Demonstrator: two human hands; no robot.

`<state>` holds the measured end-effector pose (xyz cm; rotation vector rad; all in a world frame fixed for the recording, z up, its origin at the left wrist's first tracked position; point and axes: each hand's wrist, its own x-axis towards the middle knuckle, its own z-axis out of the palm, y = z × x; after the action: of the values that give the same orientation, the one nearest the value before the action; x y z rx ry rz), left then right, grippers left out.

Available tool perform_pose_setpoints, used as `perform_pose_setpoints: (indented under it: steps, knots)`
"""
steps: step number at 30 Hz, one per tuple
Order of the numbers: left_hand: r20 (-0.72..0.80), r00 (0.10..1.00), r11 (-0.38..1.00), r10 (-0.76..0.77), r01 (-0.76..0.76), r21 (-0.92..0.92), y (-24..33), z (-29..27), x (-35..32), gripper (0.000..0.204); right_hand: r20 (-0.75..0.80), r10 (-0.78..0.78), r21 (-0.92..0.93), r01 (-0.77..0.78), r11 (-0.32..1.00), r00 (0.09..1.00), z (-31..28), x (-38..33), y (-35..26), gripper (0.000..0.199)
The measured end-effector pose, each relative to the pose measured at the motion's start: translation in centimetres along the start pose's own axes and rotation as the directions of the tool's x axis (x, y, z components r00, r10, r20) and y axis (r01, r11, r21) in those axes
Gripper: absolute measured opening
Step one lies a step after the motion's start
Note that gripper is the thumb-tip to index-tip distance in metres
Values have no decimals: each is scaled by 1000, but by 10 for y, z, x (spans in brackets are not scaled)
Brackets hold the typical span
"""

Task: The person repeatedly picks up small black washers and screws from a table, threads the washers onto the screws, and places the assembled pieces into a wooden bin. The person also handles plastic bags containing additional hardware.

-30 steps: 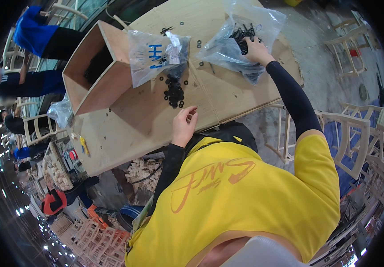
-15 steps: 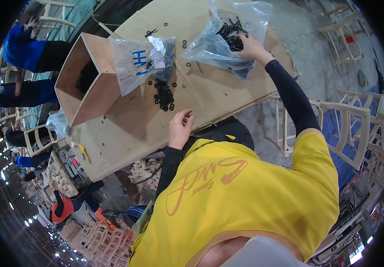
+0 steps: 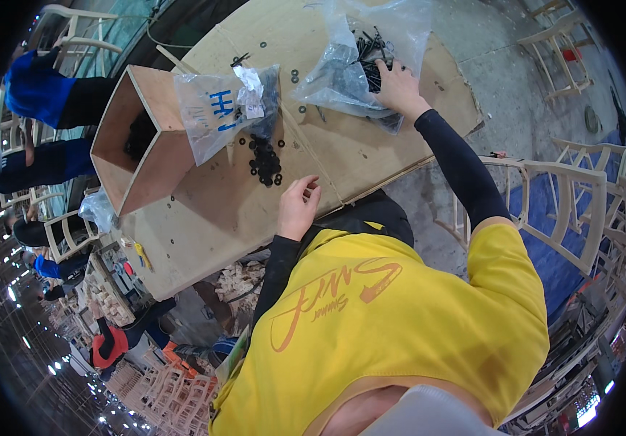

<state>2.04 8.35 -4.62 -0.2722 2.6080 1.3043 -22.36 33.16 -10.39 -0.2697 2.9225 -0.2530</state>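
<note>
Head view. The right hand (image 3: 398,87) lay at 1 o'clock in the frame, inside the mouth of a crumpled clear plastic bag (image 3: 349,69). Its fingers were curled down onto a bundle of thin black screws (image 3: 368,52); whether they had closed on any screw could not be determined. The bag was glossy and wrinkled, resting flat on a pale plywood board (image 3: 342,152) with a smooth, matte surface and a curved far edge.

The left hand (image 3: 297,207) was positioned near the frame centre, close to the near edge of the board. Its fingers were loosely bent and gripped nothing visible. At 11 o'clock from this hand sat a loose pile of small black ring-shaped washers (image 3: 264,160), near but not touching it. Single washers were scattered across the board toward 12 o'clock.

A second clear bag with blue markings (image 3: 222,112) stood just above the pile, leaning against an open plywood box (image 3: 135,156) at 10 o'clock. The box had plain, raw wooden walls and dark contents inside.

White slatted chair frames (image 3: 545,196) stood at 3 o'clock, off the board.
</note>
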Motion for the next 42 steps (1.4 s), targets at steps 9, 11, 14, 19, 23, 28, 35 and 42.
perform_pose_setpoints:
  steps: [9, 11, 14, 19, 23, 28, 35, 42]
  knots:
    - [-20, 1000, 1000, 2, -2, 16, -5, -2, -4, 25, 156, 4, -142, 18, 990, 988, 7, 25, 0, 88]
    - [-20, 1000, 1000, -9, 9, 6, -10, -1, -7, 26, 184, 10, -107, 9, 994, 983, 9, 29, 1, 90]
    - [-33, 999, 1000, -3, 3, 2, -17, -2, -12, 26, 166, 40, -82, -26, 996, 985, 2, 28, -2, 93]
    - [-67, 998, 1000, -12, 12, 1, -25, -6, -22, 26, 139, 161, -54, -155, 986, 977, -12, 21, -12, 95]
    - [-92, 995, 998, -44, 40, -40, -33, -9, -31, 27, 128, 215, 18, -219, 976, 968, 12, 31, 8, 101]
    - [-123, 991, 998, -58, 56, -25, -53, -12, -45, 26, 177, 297, -69, -289, 955, 938, 8, 29, -8, 102]
    - [-159, 986, 998, -42, 34, -54, -69, -18, -53, 25, 189, 189, -55, -181, 982, 964, -2, 36, 7, 98]
    - [-196, 980, 997, -42, 28, -78, -79, -29, -59, 25, 190, 156, -20, -155, 988, 969, 3, 39, 20, 90]
